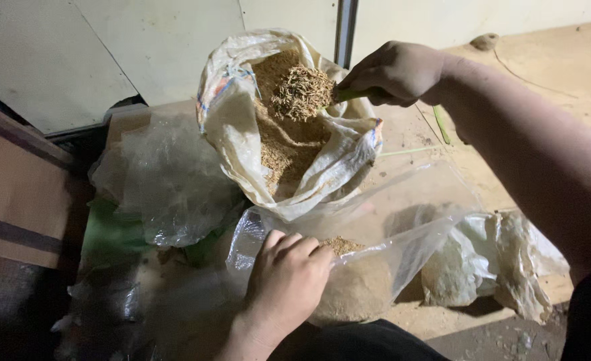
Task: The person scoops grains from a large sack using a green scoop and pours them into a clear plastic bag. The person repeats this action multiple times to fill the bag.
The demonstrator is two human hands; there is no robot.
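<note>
A white woven sack [235, 127] stands open in the middle, filled with brown husked grain [283, 150]. My right hand [396, 72] grips the green handle of a scoop [305, 93] heaped with grain, held over the sack's mouth. Below it, my left hand [287, 277] pinches the rim of a clear plastic bag [402, 227], holding its mouth open toward the sack. A layer of grain [341, 246] lies inside the clear bag, just past my fingers.
Crumpled clear plastic [168, 180] lies left of the sack over something green. A brown cardboard box [14, 194] stands at the far left. Pale crumpled bags [496, 261] rest on the dusty floor at right. A white wall panel [108, 47] rises behind.
</note>
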